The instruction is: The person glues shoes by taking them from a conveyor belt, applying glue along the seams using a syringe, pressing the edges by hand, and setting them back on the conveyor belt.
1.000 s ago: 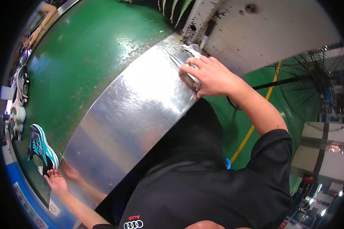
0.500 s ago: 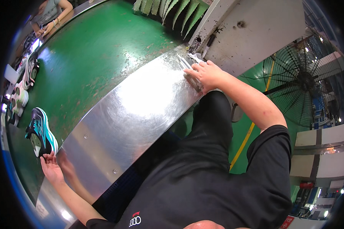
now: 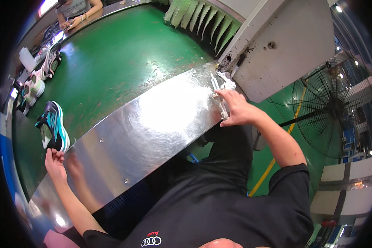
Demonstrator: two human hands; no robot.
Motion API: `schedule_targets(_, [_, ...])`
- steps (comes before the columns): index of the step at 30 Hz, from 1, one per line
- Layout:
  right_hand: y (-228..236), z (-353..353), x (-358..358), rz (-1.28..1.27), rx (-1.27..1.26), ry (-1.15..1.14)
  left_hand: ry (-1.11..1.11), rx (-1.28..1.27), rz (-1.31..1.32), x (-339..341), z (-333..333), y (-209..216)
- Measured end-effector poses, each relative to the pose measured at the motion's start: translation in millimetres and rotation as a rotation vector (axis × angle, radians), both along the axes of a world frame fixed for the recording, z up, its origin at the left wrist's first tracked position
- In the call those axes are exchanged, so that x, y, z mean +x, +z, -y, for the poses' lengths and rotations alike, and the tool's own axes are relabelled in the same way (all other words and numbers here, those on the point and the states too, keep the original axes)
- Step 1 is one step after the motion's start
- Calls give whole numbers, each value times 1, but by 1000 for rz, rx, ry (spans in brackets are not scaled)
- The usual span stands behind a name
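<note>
A black sneaker with teal stripes and a white sole (image 3: 62,128) lies at the left, on the green surface beside the metal plate. My left hand (image 3: 56,165) is at its heel, with curled fingers touching it. At the far right end of the shiny metal plate (image 3: 124,144), my right hand (image 3: 237,108) has its thumb and fingers spread apart. Crumpled white paper (image 3: 227,81) and a slim pale stick-like item (image 3: 215,81) lie just beyond its fingertips. A small whitish piece (image 3: 224,110) shows beside the thumb; I cannot make out its kind.
Several other shoes (image 3: 37,84) line the far left edge of the green surface (image 3: 124,53). Green strips (image 3: 202,20) hang from a machine housing (image 3: 285,45) at the far right. A large fan (image 3: 335,107) stands at the right. Another person (image 3: 78,18) sits at the far side.
My view has shifted and turned a little. The right hand's fingers have spread, showing more of the white paper. My left hand stays at the sneaker's heel, its fingers more curled.
</note>
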State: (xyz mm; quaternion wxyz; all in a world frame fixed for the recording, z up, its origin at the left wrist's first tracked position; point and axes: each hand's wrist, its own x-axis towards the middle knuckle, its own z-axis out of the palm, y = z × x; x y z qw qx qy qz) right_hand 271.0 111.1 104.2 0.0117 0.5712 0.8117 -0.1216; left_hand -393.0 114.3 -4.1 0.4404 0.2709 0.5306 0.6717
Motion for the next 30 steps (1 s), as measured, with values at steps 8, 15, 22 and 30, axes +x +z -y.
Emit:
schedule_targets(8, [-36,28,3,-1210,-372,-377,-201,27,-200,58,-13,53])
schedule_targets(15, [-32,47,31,-1592,-366,-394,-189,-15,-263,92,-33,78])
schedule_targets(22, [-22,78,43,-1667,-306,-371,-213,-3,-292,86,-36,86])
schedule_targets(30, [-13,105,44,-1710,-260,-301,-252,28,-296,103,-24,102])
